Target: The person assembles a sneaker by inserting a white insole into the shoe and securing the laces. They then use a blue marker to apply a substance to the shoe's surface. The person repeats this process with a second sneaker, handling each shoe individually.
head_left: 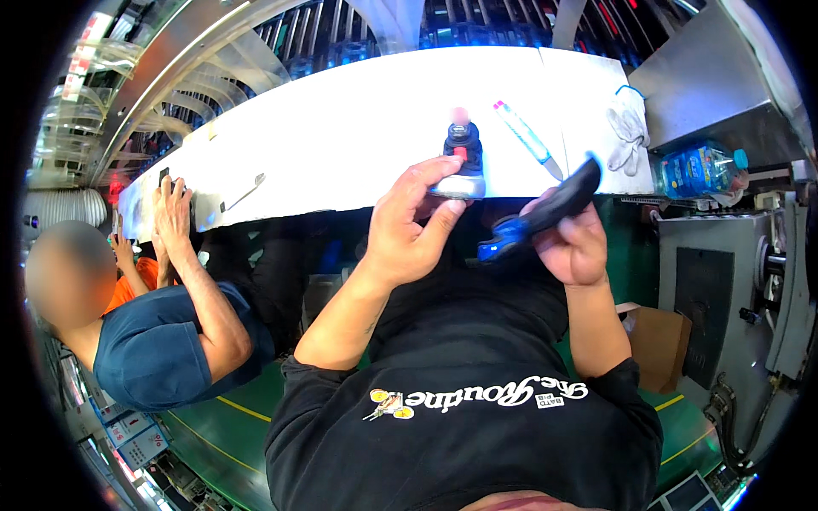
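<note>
My left hand (409, 226) is closed around the silver lower part of a black device with a red stripe (461, 155). This device is upright at the near edge of the white table (358, 136). Off the table's near edge, my right hand (582, 247) grips a long, curved black object with a blue end (558, 209), tilted and blurred by motion; its kind does not show. Between the two, a slim light-blue tool with a pink end and a grey pointed tip (527, 136) lies on the table.
White gloves (629, 132) lie at the table's right end, near a blue-labelled bottle (703, 169). A co-worker in a dark shirt (162, 341) works at left, near a thin metal tool (244, 192). An open cardboard box (663, 345) and grey machinery (720, 289) stand at right.
</note>
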The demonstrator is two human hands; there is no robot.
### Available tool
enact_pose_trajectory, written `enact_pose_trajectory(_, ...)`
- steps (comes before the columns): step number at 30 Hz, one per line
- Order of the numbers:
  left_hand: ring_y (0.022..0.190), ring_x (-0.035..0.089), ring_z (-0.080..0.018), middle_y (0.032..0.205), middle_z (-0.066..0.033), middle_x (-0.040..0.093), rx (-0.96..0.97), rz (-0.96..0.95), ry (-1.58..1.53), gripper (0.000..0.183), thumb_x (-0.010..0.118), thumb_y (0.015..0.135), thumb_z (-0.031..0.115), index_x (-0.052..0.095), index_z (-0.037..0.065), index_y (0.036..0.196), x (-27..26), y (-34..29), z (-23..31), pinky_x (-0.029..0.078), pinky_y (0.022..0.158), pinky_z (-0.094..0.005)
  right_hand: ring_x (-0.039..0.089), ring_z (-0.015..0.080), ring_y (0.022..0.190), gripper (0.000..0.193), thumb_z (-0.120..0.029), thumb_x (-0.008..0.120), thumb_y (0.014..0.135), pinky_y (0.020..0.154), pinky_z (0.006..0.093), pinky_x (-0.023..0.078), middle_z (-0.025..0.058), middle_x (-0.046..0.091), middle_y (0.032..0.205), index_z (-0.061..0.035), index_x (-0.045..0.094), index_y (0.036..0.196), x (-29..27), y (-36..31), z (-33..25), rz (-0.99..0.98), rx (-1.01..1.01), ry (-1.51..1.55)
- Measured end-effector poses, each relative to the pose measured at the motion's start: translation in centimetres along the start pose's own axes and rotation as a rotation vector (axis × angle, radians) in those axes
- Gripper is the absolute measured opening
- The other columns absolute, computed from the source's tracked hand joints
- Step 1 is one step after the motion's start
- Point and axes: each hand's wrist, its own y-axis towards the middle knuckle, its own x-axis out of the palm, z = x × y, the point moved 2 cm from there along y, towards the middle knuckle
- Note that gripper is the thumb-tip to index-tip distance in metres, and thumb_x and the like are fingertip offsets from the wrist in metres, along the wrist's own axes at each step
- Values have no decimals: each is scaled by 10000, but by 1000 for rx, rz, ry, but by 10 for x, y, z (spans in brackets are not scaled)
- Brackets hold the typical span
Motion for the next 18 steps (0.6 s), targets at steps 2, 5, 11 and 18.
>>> enact_pose_trajectory(2, 1208, 744, -275, 1525, -195, 599, -21, -17, -43, 480, 685, 1089, 121, 554, -8, 1533, 3, -2, 7, 638, 997, -372, 621, 247, 1364, 587, 84, 560, 925, 1229, 414, 440, 129, 662, 1424, 4, 546, 1506, 5, -4, 9, 152, 42, -365)
enact_pose_trajectory(5, 1276, 683, -269, 1620, -294, 493, 42, 11, -334, 412, 636, 1107, 167, 474, 11, 1452, 13, -7, 1, 567, 1093, -394, 592, 129, 1114, 378, 59, 584, 927, 1057, 343, 488, 37, 630, 1189, -18, 586, 1297, 30, 7, 22, 56, 27, -750)
enact_pose_trajectory(11, 1285, 609, -209, 1633, -347, 467, 56, -46, -179, 259, 667, 1082, 126, 456, 55, 1215, 9, -21, -6, 488, 1108, -367, 602, 210, 943, 282, 17, 692, 891, 902, 354, 519, 90, 609, 1049, -46, 591, 1147, 32, 12, 47, 20, -56, -1118)
enact_pose_trajectory(18, 1220, 625, -181, 1608, -375, 504, 27, -12, -91, 237, 689, 1082, 109, 477, 47, 1167, 8, -29, -7, 521, 1016, -323, 632, 223, 963, 296, -32, 715, 930, 905, 366, 529, 115, 630, 1036, -23, 604, 1205, 44, 8, 51, 43, -257, -1158)
